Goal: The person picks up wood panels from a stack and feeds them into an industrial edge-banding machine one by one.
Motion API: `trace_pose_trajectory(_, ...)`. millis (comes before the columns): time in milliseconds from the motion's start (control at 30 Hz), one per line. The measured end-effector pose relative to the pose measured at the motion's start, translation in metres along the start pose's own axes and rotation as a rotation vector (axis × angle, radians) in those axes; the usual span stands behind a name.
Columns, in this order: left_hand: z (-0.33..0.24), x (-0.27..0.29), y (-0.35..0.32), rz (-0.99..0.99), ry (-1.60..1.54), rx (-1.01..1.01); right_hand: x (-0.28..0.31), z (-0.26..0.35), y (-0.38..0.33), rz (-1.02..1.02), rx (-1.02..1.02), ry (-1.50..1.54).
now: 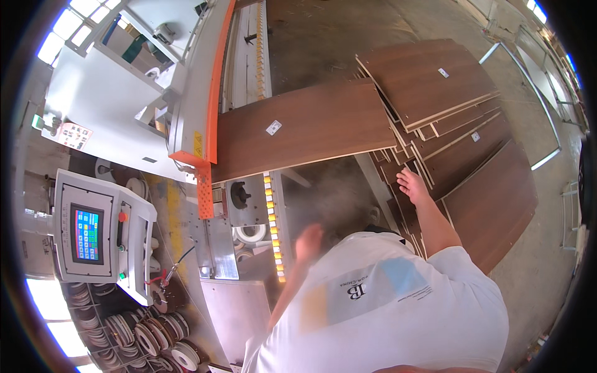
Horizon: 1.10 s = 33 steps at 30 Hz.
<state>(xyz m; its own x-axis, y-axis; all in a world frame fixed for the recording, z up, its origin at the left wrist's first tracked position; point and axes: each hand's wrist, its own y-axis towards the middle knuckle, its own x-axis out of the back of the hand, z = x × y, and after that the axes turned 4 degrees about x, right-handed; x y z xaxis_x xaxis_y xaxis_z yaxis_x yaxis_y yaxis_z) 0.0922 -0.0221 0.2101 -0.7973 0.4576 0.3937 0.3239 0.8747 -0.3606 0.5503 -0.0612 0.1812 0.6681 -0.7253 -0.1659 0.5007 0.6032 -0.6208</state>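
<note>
Brown panels (463, 155) lie stacked on the floor to your right, long axes running away from you. Your right hand (411, 184) rests open on their near edge, nearer than your left hand (308, 242), which is blurred; its grip: cannot tell. Another panel (305, 127) sits on the machine (193, 118).

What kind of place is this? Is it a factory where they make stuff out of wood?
Most likely a woodworking or furniture workshop. A brown board lies on a big machine with a touchscreen control panel. More boards are stacked by the person's right hand, and tape rolls lie below.
</note>
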Motion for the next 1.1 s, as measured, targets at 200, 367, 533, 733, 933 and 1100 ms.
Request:
trace_pose_trajectory(200, 0.042, -0.016, -0.034, 0.152, 0.147, 0.205, 0.018, 0.04, 0.074, -0.025, 0.036, 0.071)
trace_pose_trajectory(367, 0.099, -0.026, -0.04, 0.173, 0.331, 0.127, 0.027, 0.058, 0.156, -0.065, 0.052, 0.049)
trace_pose_trajectory(533, 0.124, -0.023, -0.061, 0.015, 0.389, 0.195, 0.029, 0.064, 0.221, -0.003, -0.016, 0.017)
trace_pose_trajectory(733, 0.135, -0.031, -0.111, -0.004, 0.304, 0.363, 0.022, 0.062, 0.246, -0.14, -0.024, 0.075)
trace_pose_trajectory(933, 0.131, -0.033, -0.122, -0.047, 0.269, 0.445, 0.016, 0.05, 0.224, -0.103, -0.011, 0.065)
trace_pose_trajectory(1100, 0.118, -0.015, -0.034, 0.108, 0.394, 0.242, 0.04, 0.02, 0.159, -0.051, 0.043, 0.078)
